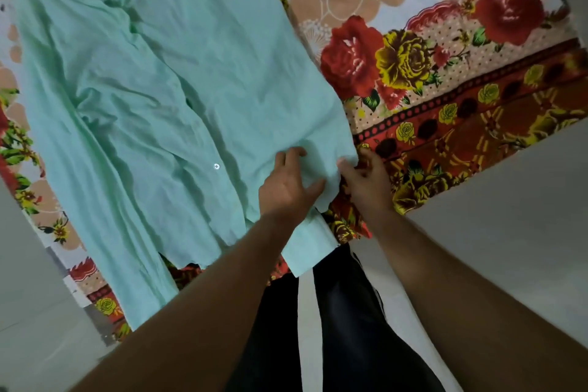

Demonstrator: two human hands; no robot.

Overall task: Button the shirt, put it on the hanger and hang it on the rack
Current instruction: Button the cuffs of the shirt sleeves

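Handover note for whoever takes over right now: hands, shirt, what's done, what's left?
Left hand: fingers curled on a fold of the shirt near its hem.
Right hand: pinches the shirt's edge just beside it.
The shirt lies spread on the floral bedsheet, with one white button showing.
No hanger or rack in view.
Done: nothing confirmed; how far it is buttoned is unclear.
Left: finish buttoning, put on hanger, hang on rack.

The shirt (pixel 152 89) lies spread over the left part of the bed (pixel 445 73). The left hand (pixel 288 188) holds its near right corner, and the right hand (pixel 366 181) pinches the hem just beside it. A button (pixel 216 166) sits left of the left hand.
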